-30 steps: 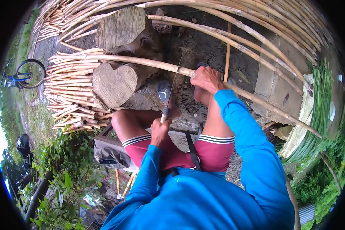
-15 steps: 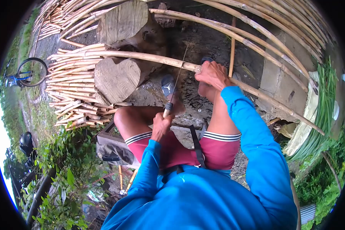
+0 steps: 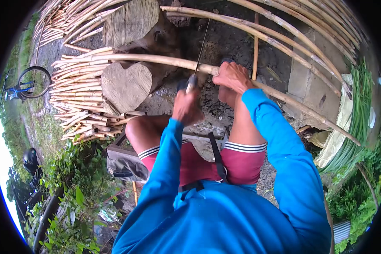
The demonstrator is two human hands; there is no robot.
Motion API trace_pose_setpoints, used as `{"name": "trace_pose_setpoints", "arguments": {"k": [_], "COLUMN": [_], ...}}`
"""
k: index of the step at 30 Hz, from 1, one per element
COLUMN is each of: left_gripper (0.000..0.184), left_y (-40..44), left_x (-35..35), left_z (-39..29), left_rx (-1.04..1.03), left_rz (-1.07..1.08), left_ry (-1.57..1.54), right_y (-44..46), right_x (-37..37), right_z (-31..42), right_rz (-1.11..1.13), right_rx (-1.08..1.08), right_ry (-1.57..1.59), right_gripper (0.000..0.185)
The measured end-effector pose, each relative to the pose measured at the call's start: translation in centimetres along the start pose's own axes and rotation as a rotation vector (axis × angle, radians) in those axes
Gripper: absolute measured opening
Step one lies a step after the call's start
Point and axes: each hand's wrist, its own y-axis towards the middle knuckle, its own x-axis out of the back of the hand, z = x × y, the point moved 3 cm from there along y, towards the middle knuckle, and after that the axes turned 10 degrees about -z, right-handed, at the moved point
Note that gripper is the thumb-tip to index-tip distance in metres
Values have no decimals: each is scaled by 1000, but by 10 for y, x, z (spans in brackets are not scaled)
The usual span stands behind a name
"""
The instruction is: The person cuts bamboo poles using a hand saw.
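My left hand (image 3: pixel 187 105) is closed round the handle of a thin-bladed hand saw (image 3: pixel 202 47), seen nearly edge-on. The blade lies across a long bamboo pole (image 3: pixel 156 59), just left of my right hand (image 3: pixel 233 78). That hand is wrapped over the pole above my knee and grips it. To the left, the pole passes over a heart-shaped log end (image 3: pixel 127 86); its other end reaches out to the lower right. Whether the blade has cut into the pole cannot be made out.
Stacked bamboo poles (image 3: pixel 78 91) lie left of the log, and more long poles (image 3: pixel 279 42) arch across the upper right. Another log (image 3: pixel 131 23) stands behind. Green stalks (image 3: pixel 360 97) lie at the right; a bicycle (image 3: pixel 34 82) stands far left.
My left hand has pushed forward and slightly right, carrying the saw farther across the pole, so its handle is now close to the pole. My right hand keeps its grip.
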Motion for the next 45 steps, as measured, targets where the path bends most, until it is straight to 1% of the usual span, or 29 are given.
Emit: {"name": "trace_pose_setpoints", "arguments": {"k": [1, 2, 4, 6, 8, 9, 11, 13, 15, 16, 18, 19, 20, 23, 25, 26, 28, 29, 30, 31, 32, 33, 35, 36, 38, 40, 41, 42, 45], "left_gripper": [30, 28, 25, 28, 31, 27, 26, 23, 30, 38, 43, 47, 36, 45, 43, 43, 45, 42, 38, 34, 31, 28, 26, 27, 30, 39, 44, 44, 29], "left_y": [10, 14, -38, -84, -74, -42, 5, 14, -48, -71, -74, -58, -28, 13, -16, -47, -79, -75, -57, -26, 8, 22, -2, -34, -93, -81, -59, -22, 16], "left_x": [8, 8, -29, 8, 9, -1, -7, 0, -30, 0, 10, 8, -20, -12, -21, -19, 11, 13, 10, 4, -2, -5, -11, -12, -4, 19, 11, -2, -19], "left_z": [-19, -23, 35, 11, 10, 17, 19, -10, 44, 18, 19, 15, 38, 21, 39, 44, 17, 19, 15, 13, 11, 7, 20, 26, 32, 12, 18, 25, 22], "left_rx": [-42, -274, -98, 783, 739, 347, -51, -143, -49, 691, 832, 721, 351, 482, 404, 571, 628, 767, 715, 554, 273, 172, 271, 392, 597, 673, 679, 453, 298], "left_rz": [69, -38, -93, 26, -86, -135, -179, 5, -9, 34, 35, 8, -209, 62, -17, -77, -32, 34, 42, 45, 43, 86, 72, 24, -89, 38, 78, -11, 35], "left_ry": [-8, 151, 229, -336, -344, -178, -1, 176, 266, -288, -274, -266, -195, -284, -191, -209, -266, -259, -260, -209, -107, -87, -118, -204, -371, -245, -310, -129, 6], "right_y": [-7, -3, 1, -3, -1, -1, 5, -2, 3, 0, 1, 2, 2, 1, -3, 0, -3, -2, 0, 1, 4, 4, -2, -1, 0, 1, 2, 7, 1], "right_x": [-3, 3, 4, 7, 11, 11, 9, 4, 10, 6, 4, 5, 7, 4, 2, 7, 3, 4, 6, 5, 3, 1, 3, 10, 10, 11, 11, 15, 5], "right_z": [0, 1, -3, -1, 3, 5, 3, 1, -3, -3, 1, 4, 7, 6, -1, 1, 0, 1, 1, 3, 4, 0, -2, -3, -4, -4, 1, 2, -4], "right_rz": [5, -20, -10, -12, 31, 20, 18, -12, -64, -65, -19, 22, 19, -45, -37, -40, -35, -16, 4, -3, -9, -30, -28, 24, -46, 2, 49, 37, 1], "right_rx": [-2, 2, -12, -3, -12, -10, 7, 11, 29, 13, -2, 8, 19, 11, 5, 11, 23, 26, 40, 54, 63, 48, 23, 38, 37, 18, 27, 40, 66], "right_ry": [4, 8, -20, -2, -8, -7, 7, 16, -34, -41, -16, -7, -10, 6, -27, -50, -24, -3, 11, -1, 2, 13, 6, 26, -23, 9, 26, 23, 28], "right_gripper": [40, 40, 41, 41, 41, 41, 40, 39, 38, 38, 39, 40, 40, 41, 40, 40, 39, 38, 37, 36, 36, 36, 37, 37, 37, 38, 39, 39, 42]}}
